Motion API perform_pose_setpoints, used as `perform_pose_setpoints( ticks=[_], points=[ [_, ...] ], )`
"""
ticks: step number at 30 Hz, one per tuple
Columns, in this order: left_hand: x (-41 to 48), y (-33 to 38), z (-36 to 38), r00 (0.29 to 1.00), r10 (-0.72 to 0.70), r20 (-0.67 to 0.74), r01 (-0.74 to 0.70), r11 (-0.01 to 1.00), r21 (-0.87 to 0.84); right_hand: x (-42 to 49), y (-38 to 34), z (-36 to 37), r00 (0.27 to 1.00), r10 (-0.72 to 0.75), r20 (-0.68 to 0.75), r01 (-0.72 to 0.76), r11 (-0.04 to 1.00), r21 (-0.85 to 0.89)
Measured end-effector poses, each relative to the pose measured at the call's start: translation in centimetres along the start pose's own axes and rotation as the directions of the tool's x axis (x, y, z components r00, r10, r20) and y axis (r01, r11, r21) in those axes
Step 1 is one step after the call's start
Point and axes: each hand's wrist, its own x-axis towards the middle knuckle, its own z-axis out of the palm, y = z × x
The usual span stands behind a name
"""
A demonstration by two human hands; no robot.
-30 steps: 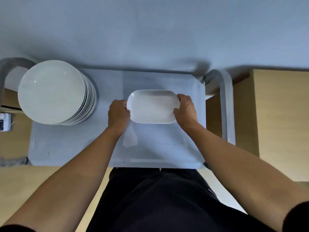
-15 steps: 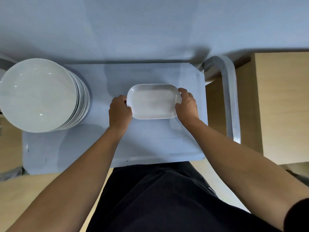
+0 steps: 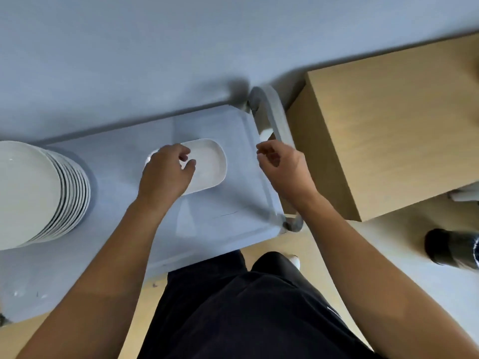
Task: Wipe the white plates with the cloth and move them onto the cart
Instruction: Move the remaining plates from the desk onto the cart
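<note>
The oval plate (image 3: 207,164) lies lengthwise: left hand (image 3: 166,174) over its left end, right hand (image 3: 282,167) off its right (fingers loosely curled, empty).

Light was soft, cool and fairly dim, falling from above. A dark shadow pooled on the grey background (image 3: 155,47) beside the cart handle (image 3: 274,112); a softer one ringed the plate stack (image 3: 31,190). Pale sheen lay on the cart surface (image 3: 184,216) near the oval dish (image 3: 210,161). Slight motion smear throughout; fingers (image 3: 189,165) of the left hand (image 3: 163,174) blurred. Wide-angle bend curved edges toward the borders
</note>
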Motion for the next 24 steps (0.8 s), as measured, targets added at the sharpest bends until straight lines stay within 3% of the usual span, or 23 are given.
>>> perform_pose_setpoints(
  ticks=[4,8,15,21,24],
  points=[
    [-3.4,10.8,4.6,0.972,0.217,0.09,-0.22,0.975,0.023,-4.4,5.0,-7.8,0.989,-0.008,-0.145,0.008,1.0,-0.003],
    [-8.4,21.8,11.0,0.897,0.404,0.177,-0.414,0.91,0.022,-9.5,12.2,-16.1,0.965,0.056,-0.256,-0.048,0.998,0.037],
    [-14.8,38.0,22.5,0.801,0.504,0.321,-0.514,0.856,-0.063,-17.4,24.8,-29.8,0.901,0.195,-0.387,-0.199,0.98,0.03],
    [-15.3,48.5,27.3,0.748,0.579,0.324,-0.576,0.809,-0.117,-17.3,30.1,-38.6,0.853,0.248,-0.458,-0.249,0.967,0.059],
    [-13.0,52.2,28.5,0.757,0.585,0.291,-0.567,0.809,-0.152,-14.4,31.5,-41.6,0.853,0.251,-0.457,-0.245,0.967,0.074]
  ],
)
